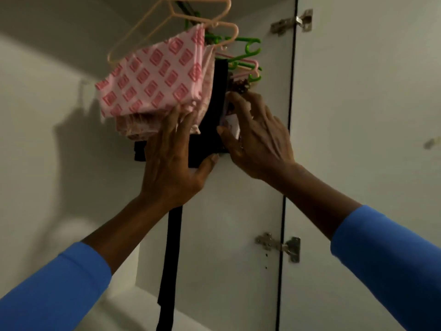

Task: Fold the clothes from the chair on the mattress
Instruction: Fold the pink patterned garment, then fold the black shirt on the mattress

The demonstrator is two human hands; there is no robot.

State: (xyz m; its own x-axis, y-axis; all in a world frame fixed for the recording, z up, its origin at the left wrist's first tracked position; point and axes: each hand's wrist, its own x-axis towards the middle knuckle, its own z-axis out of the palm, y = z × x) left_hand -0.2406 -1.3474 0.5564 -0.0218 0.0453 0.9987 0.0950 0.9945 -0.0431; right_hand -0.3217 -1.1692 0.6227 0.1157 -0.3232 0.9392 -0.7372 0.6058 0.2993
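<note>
I look up into an open white wardrobe. A pink cloth with a red square pattern (152, 77) hangs from a peach hanger (191, 17), with a paler pink garment (140, 130) behind it. A black garment (214, 120) hangs in the middle, and a long black strap (170, 254) dangles down from it. My left hand (174, 158) reaches up with its fingers against the pink clothes and its thumb under the black garment. To the right, my right hand (257, 139) has its fingers curled round a patterned garment (232, 120) next to the black one.
Green and pink hangers (248, 53) crowd the rail at the top. The wardrobe door (358, 115) stands open on the right, with metal hinges (291, 22) at its edge. White wardrobe walls enclose the space on the left and behind.
</note>
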